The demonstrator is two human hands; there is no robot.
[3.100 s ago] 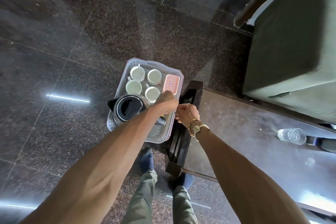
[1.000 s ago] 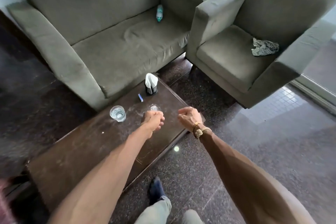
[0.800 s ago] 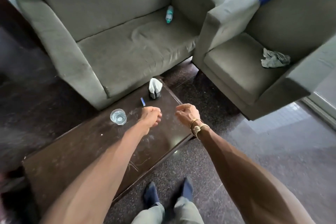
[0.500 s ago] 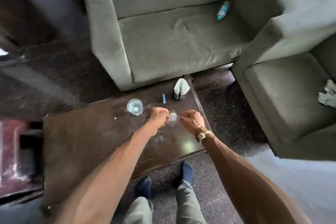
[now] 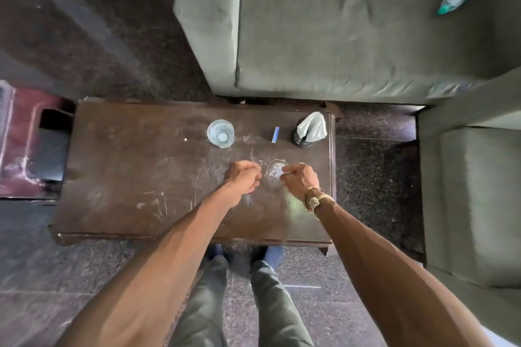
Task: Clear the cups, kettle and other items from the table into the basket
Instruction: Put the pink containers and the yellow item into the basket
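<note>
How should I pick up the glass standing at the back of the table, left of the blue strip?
Grip its side wall, coming from the near side. The far glass stands upright, mouth up, with a round wall. The left hand is nearer to it, and the right hand pinches the near glass.

Bare forearms, wrist jewellery, grey-green trousers.
Both forearms are bare to the elbow. The right wrist carries a gold chain bracelet and a pale watch. A ring sits on the right hand. The footwear is dark blue.
</note>
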